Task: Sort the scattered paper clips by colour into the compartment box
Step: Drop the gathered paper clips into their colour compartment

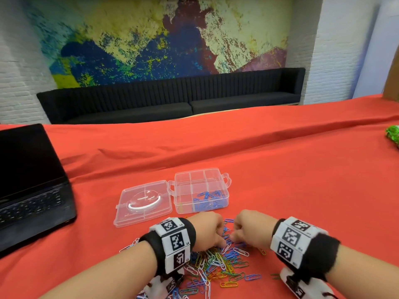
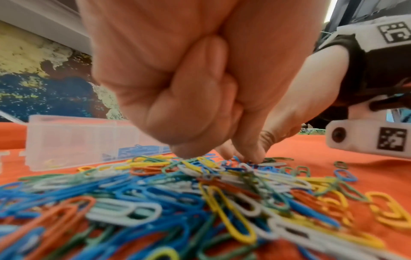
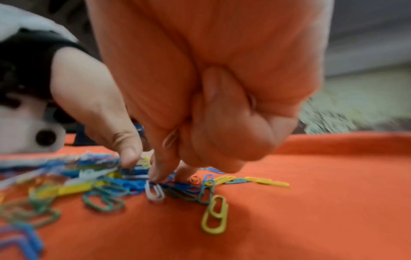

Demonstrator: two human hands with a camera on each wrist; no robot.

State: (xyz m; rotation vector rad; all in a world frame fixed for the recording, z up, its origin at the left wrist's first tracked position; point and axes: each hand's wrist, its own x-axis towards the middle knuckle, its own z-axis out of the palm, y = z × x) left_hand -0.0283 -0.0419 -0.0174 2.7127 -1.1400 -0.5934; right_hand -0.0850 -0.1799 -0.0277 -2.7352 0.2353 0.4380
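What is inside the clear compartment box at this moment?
The compartment box holds blue paper clips in its near right compartments. A yellowish bit lies near left; the rest look empty.

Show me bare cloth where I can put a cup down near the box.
Free: red cloth right of the box, up to the green object; also behind box and lid, right of the laptop. Crowded: the clip pile under both hands.

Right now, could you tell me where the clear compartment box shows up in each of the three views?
Head: compartment box centre, beyond both hands, lid open to its left.
Left wrist: left of the picture, behind the paper clip pile.
Right wrist: not in view.
Shared landmark: the red tablecloth.
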